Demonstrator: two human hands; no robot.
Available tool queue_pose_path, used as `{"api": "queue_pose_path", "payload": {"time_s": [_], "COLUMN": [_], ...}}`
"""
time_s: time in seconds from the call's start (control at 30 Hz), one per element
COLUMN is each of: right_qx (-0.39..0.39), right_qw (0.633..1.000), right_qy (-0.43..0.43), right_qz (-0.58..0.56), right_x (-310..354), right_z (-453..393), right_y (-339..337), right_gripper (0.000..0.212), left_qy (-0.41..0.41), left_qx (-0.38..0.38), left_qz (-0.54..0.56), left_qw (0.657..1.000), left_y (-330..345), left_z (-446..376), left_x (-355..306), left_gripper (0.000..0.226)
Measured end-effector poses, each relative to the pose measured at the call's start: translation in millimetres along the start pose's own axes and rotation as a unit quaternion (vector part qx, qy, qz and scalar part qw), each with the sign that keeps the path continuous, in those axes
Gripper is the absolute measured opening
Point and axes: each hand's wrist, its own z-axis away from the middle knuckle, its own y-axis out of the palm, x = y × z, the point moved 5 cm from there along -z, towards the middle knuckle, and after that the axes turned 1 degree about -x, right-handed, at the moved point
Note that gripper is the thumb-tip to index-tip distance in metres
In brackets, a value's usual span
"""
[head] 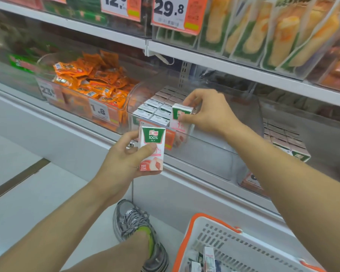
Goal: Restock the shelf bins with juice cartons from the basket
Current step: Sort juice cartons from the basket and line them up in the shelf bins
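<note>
Each hand, left (124, 154) and right (206, 110), pinches one carton (151, 148): small, light, rigid, likely crushable; grip the flat side faces.

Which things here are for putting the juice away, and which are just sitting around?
For the job: left hand holding a juice carton; right hand placing another carton; clear bin; basket.
Just there: orange snack packets, price tags, shoe.

White shelf (194, 185) crosses mid-frame; on it, clear bin (210, 146) of juice cartons (159, 107) at centre, bin of orange packets (94, 83) left of it. Floor (37, 203) lower left carries basket (232, 246), lower right.
</note>
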Motion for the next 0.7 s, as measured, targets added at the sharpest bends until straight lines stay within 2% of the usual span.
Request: {"api": "queue_pose_path", "payload": {"time_s": [0.13,0.2,0.23,0.3,0.33,0.4,0.47,0.57,0.63,0.7], "right_qx": [-0.011,0.018,0.048,0.107,0.120,0.097,0.064,0.115,0.114,0.091], "right_qw": [0.999,0.997,0.997,0.994,0.992,0.994,0.994,0.975,0.960,0.956], "right_qy": [0.042,0.056,0.053,0.030,0.021,0.035,0.089,0.182,0.210,0.206], "right_qz": [-0.032,-0.048,-0.041,0.002,0.023,0.031,0.009,-0.061,-0.148,-0.188], "right_x": [-8,-13,-14,-15,-15,-22,-35,-51,-52,-53], "right_z": [13,19,21,24,22,13,0,-7,-7,-11], "right_y": [27,33,34,33,31,22,18,35,46,50], "right_gripper": [0.029,0.019,0.018,0.030,0.033,0.028,0.031,0.054,0.055,0.051], "left_qy": [-0.012,-0.014,-0.014,-0.013,-0.012,-0.011,-0.010,-0.005,0.000,0.003], "left_qx": [-0.002,-0.001,0.000,0.005,0.007,0.011,0.014,0.013,0.007,0.000], "left_qz": [0.002,0.003,0.003,-0.001,-0.005,-0.011,-0.016,-0.020,-0.020,-0.018], "left_qw": [1.000,1.000,1.000,1.000,1.000,1.000,1.000,1.000,1.000,1.000], "left_y": [0,1,2,5,7,11,15,20,22,25], "left_z": [0,0,0,-1,-1,-2,-1,0,-1,-2], "left_x": [3,4,5,6,6,8,8,7,6,5], "left_gripper": [0.030,0.031,0.031,0.031,0.031,0.031,0.031,0.029,0.031,0.034]}}
